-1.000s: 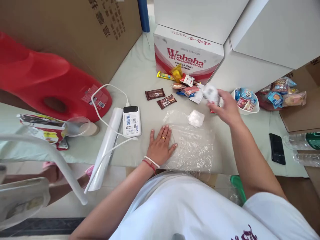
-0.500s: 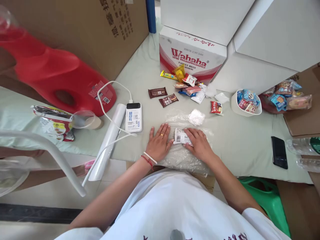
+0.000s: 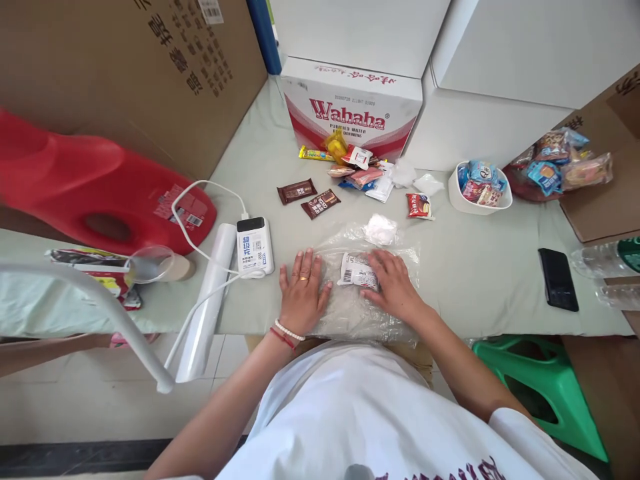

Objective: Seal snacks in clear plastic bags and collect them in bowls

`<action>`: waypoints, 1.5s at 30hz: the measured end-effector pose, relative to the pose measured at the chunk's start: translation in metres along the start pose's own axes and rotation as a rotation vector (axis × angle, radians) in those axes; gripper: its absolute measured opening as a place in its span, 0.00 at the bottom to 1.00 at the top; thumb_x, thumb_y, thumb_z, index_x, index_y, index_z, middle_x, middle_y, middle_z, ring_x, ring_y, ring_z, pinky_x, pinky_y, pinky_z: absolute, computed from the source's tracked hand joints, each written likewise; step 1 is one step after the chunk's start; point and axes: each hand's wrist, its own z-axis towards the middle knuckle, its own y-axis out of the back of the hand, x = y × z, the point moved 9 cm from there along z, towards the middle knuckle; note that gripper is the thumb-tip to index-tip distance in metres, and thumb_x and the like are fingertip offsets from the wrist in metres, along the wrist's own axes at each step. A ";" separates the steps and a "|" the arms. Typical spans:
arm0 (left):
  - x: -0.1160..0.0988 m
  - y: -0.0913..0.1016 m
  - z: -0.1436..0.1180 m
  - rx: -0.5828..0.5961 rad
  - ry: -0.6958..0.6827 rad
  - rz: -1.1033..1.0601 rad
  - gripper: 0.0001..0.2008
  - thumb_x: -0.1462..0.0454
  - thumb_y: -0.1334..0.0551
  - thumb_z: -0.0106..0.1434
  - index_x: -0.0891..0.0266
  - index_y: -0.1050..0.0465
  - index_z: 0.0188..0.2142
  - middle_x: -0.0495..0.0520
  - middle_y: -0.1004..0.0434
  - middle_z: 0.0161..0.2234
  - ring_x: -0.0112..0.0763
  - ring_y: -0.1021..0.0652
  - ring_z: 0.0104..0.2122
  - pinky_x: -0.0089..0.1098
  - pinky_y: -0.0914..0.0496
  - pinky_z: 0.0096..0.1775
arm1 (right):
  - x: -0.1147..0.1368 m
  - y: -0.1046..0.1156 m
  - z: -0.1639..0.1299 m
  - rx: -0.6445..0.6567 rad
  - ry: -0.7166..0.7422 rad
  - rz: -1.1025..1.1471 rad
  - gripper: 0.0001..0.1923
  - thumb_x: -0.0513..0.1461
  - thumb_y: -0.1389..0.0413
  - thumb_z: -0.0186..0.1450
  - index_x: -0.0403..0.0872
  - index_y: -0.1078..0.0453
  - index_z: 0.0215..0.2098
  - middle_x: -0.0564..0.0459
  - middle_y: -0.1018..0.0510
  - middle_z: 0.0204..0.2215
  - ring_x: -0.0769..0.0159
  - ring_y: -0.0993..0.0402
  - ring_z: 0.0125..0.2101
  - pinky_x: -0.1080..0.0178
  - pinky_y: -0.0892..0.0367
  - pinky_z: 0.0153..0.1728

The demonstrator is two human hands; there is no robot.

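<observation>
A sheet of clear plastic wrap (image 3: 395,320) lies flat at the table's near edge. My left hand (image 3: 301,293) rests palm down on its left side, fingers spread. A small white snack packet (image 3: 356,271) with a barcode sits on the wrap, and my right hand (image 3: 395,285) holds its right end down. A crumpled bit of clear plastic (image 3: 380,229) lies just beyond the wrap. Two brown chocolate bars (image 3: 310,197) lie further back, beside a pile of mixed snacks (image 3: 357,167) in front of a Wahaha box (image 3: 350,107).
A white power bank (image 3: 254,244) with cable and a white roll (image 3: 207,293) lie left of my hands. A red jug (image 3: 90,183), a clear cup (image 3: 153,261), a white bowl of snacks (image 3: 479,188), a black phone (image 3: 557,279) and a green stool (image 3: 540,387) surround the work area.
My right hand came back from the snack pile with the white packet and set it on the plastic wrap, where it now presses it. The left hand stayed flat on the wrap.
</observation>
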 end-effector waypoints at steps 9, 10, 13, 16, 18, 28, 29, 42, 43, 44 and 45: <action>0.003 0.001 -0.045 0.381 -0.441 -0.254 0.39 0.49 0.38 0.68 0.57 0.46 0.73 0.64 0.35 0.69 0.47 0.36 0.70 0.57 0.56 0.72 | 0.000 -0.003 -0.114 0.147 0.309 0.124 0.25 0.43 0.43 0.72 0.51 0.35 0.66 0.40 0.31 0.64 0.50 0.36 0.66 0.39 0.37 0.65; 0.004 0.001 -0.049 0.418 -0.457 -0.274 0.41 0.46 0.36 0.65 0.58 0.44 0.72 0.65 0.38 0.70 0.49 0.37 0.71 0.58 0.57 0.72 | -0.005 -0.006 -0.119 0.122 0.298 0.134 0.21 0.40 0.46 0.73 0.52 0.32 0.63 0.42 0.29 0.63 0.51 0.35 0.65 0.39 0.36 0.65; 0.010 0.005 -0.052 0.455 -0.449 -0.336 0.24 0.51 0.37 0.67 0.54 0.27 0.60 0.61 0.36 0.69 0.47 0.36 0.70 0.57 0.56 0.72 | -0.017 0.002 -0.115 0.005 0.234 0.297 0.16 0.36 0.50 0.74 0.55 0.25 0.54 0.46 0.21 0.55 0.56 0.25 0.57 0.44 0.29 0.59; 0.018 0.013 -0.035 0.407 -0.335 -0.489 0.12 0.58 0.43 0.73 0.54 0.21 0.43 0.56 0.20 0.57 0.40 0.27 0.64 0.51 0.46 0.70 | -0.029 0.021 -0.091 -0.020 0.091 0.488 0.12 0.40 0.48 0.74 0.55 0.23 0.50 0.48 0.18 0.47 0.60 0.21 0.49 0.52 0.25 0.52; 0.023 0.018 -0.016 0.342 -0.232 -0.602 0.13 0.57 0.46 0.74 0.55 0.22 0.41 0.55 0.16 0.48 0.37 0.22 0.57 0.44 0.36 0.64 | -0.040 0.036 -0.073 -0.028 -0.027 0.555 0.11 0.44 0.46 0.74 0.53 0.21 0.46 0.48 0.18 0.43 0.61 0.20 0.44 0.56 0.24 0.48; 0.036 -0.003 0.069 0.048 0.164 -0.235 0.12 0.58 0.41 0.66 0.61 0.22 0.34 0.62 0.23 0.37 0.50 0.28 0.45 0.48 0.31 0.51 | -0.099 0.046 -0.007 0.072 -0.398 0.170 0.18 0.46 0.46 0.68 0.46 0.22 0.49 0.50 0.19 0.34 0.63 0.26 0.31 0.62 0.33 0.35; 0.039 0.000 0.070 0.015 0.177 -0.257 0.12 0.59 0.42 0.66 0.62 0.21 0.37 0.63 0.22 0.39 0.50 0.28 0.46 0.48 0.31 0.52 | -0.097 0.056 0.002 0.042 -0.373 0.082 0.18 0.45 0.46 0.68 0.47 0.22 0.50 0.49 0.19 0.36 0.62 0.25 0.32 0.61 0.33 0.37; -0.069 0.031 0.016 -0.133 -0.333 -0.079 0.21 0.71 0.46 0.69 0.54 0.24 0.57 0.56 0.18 0.52 0.41 0.24 0.46 0.42 0.36 0.42 | -0.013 0.007 0.143 0.354 0.023 -0.266 0.20 0.39 0.38 0.65 0.41 0.25 0.54 0.37 0.20 0.48 0.45 0.35 0.56 0.53 0.37 0.51; -0.073 0.018 0.019 -0.064 -0.332 -0.070 0.21 0.70 0.46 0.70 0.55 0.25 0.57 0.56 0.19 0.54 0.41 0.24 0.46 0.41 0.35 0.42 | -0.016 0.002 0.148 0.386 -0.008 -0.274 0.17 0.39 0.38 0.65 0.42 0.23 0.51 0.38 0.19 0.45 0.46 0.33 0.54 0.55 0.36 0.50; -0.076 0.007 0.022 -0.009 -0.317 -0.060 0.21 0.70 0.46 0.71 0.56 0.25 0.58 0.56 0.19 0.55 0.41 0.24 0.45 0.42 0.35 0.41 | -0.019 0.001 0.152 0.406 -0.023 -0.272 0.15 0.39 0.38 0.65 0.43 0.22 0.49 0.40 0.19 0.43 0.48 0.31 0.52 0.57 0.36 0.48; -0.076 -0.002 0.025 0.032 -0.298 -0.051 0.21 0.70 0.47 0.71 0.57 0.25 0.58 0.57 0.20 0.56 0.41 0.24 0.45 0.42 0.34 0.41 | -0.019 0.002 0.154 0.417 -0.024 -0.264 0.12 0.39 0.38 0.65 0.44 0.21 0.46 0.42 0.18 0.41 0.50 0.30 0.51 0.58 0.37 0.47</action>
